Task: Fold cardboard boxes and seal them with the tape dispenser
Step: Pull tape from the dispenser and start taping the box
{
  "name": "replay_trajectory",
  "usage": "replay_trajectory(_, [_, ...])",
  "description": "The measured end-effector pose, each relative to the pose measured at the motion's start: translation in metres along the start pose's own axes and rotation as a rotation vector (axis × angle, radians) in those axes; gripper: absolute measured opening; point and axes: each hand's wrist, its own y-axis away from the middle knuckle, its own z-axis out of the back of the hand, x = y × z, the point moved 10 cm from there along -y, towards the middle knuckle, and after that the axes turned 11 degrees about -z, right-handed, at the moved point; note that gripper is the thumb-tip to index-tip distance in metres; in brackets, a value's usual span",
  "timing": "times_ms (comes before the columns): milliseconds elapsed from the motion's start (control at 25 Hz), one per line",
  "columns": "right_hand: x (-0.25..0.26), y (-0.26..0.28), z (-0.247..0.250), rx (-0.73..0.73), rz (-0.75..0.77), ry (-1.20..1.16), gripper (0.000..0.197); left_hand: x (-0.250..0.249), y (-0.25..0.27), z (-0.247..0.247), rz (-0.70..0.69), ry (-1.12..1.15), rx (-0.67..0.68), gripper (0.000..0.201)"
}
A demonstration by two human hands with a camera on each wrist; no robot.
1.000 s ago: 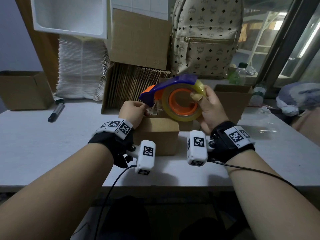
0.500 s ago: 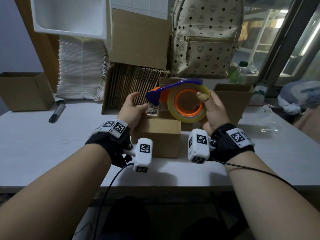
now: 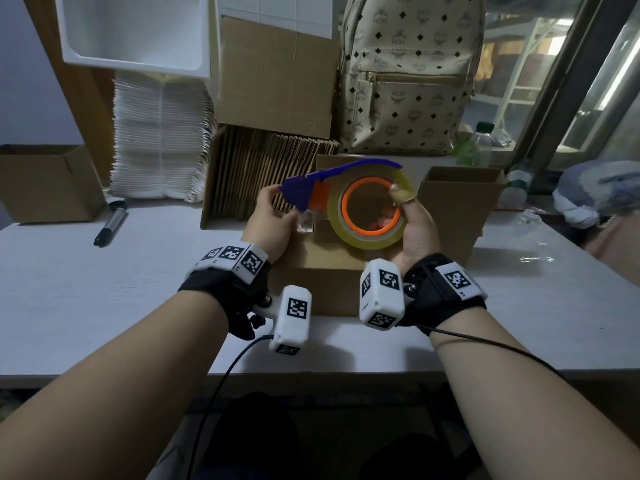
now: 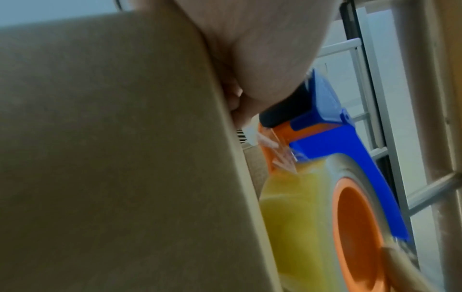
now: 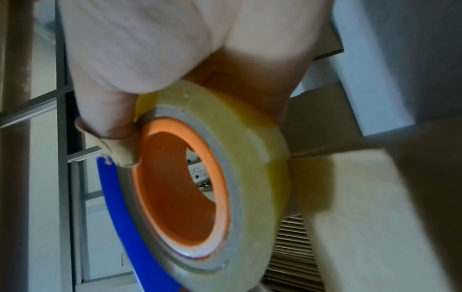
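Observation:
A blue and orange tape dispenser [image 3: 346, 169] with a yellowish tape roll [image 3: 367, 239] hangs just above a small folded cardboard box [image 3: 322, 282] on the white table [image 3: 104, 289]. My right hand [image 3: 417, 233] grips the roll, its bandaged thumb on the orange core. My left hand [image 3: 273, 218] curls round the dispenser's blue front, thumb beside the crinkled clear tape end [image 3: 306, 223]. The left wrist view shows the box wall [image 4: 112, 138] close up, with the dispenser [image 4: 337, 150] behind it. In the right wrist view my right hand [image 5: 137, 49] wraps the roll [image 5: 252, 138].
An open cardboard box [image 3: 457, 202] stands just right of the hands. Behind are a case of flat cardboard sheets [image 3: 270, 161], a stack of white mailers [image 3: 159, 133], a patterned backpack [image 3: 408, 71] and a green bottle [image 3: 474, 143]. A marker [image 3: 110, 225] and a brown box [image 3: 45, 181] lie left.
The dispenser has sunk a little toward the box and turned more level. My left fingers opened for a moment and now sit on its blue front.

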Motion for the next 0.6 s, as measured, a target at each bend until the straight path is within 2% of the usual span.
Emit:
replay_trajectory(120, [-0.003, 0.002, 0.001, -0.011, -0.004, 0.013, 0.038, 0.010, 0.003, 0.007, 0.072, 0.291, -0.089, 0.051])
replay_trajectory(200, [0.007, 0.005, -0.002, 0.002, 0.060, 0.097, 0.035, 0.015, 0.007, 0.011, 0.113, 0.432, -0.151, 0.052])
replay_trajectory(320, [0.016, 0.006, -0.016, 0.068, 0.146, 0.266, 0.039, 0.017, 0.013, 0.017, 0.106, 0.484, -0.219, 0.056])
replay_trajectory(480, [0.020, 0.010, -0.026, 0.104, 0.202, 0.405, 0.035, 0.018, 0.018, 0.021, 0.105, 0.528, -0.227, 0.060])
replay_trajectory(600, [0.024, 0.014, -0.032, 0.119, 0.259, 0.500, 0.037, 0.014, 0.019, 0.029, 0.120, 0.477, -0.238, 0.059])
